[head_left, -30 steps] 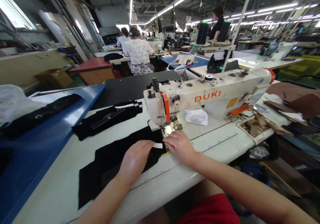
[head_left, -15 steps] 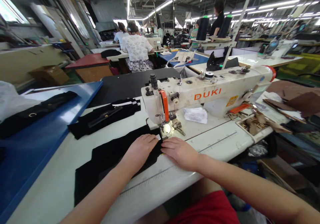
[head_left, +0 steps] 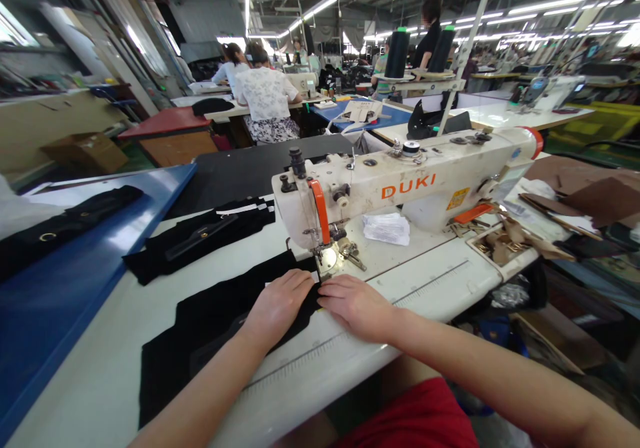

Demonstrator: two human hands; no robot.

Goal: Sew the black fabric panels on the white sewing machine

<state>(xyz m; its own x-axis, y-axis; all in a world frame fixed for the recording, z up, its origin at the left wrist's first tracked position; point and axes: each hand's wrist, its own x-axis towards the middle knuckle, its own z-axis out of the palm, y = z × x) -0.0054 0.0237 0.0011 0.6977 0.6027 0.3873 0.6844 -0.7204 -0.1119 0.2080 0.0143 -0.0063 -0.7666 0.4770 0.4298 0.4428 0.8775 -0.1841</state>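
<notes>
A black fabric panel (head_left: 210, 308) with stepped edges lies flat on the sewing machine bed, its right end near the lit presser foot (head_left: 321, 261). Bent fingers of my left hand (head_left: 281, 301) are closed on the panel close to the needle. At its fingertips shows a small white label (head_left: 315, 277). My right hand (head_left: 356, 307) grips the panel's right edge, fingers together and thumb tucked below. What lies under both sets of fingertips is hidden. The white sewing machine (head_left: 400, 175), marked DUKI, stands just beyond my hands.
A stack of white labels (head_left: 386, 229) rests on the machine bed. To the right is a tray (head_left: 505, 251) of small metal parts. More black pieces (head_left: 200, 235) lie at left, beside a blue table (head_left: 90, 288). A person in a patterned shirt (head_left: 267, 91) sits ahead.
The view has shifted slightly, so the machine and table sit a little further left. Both hands stay at the panel's edge. A bit of white now shows behind my left hand.
</notes>
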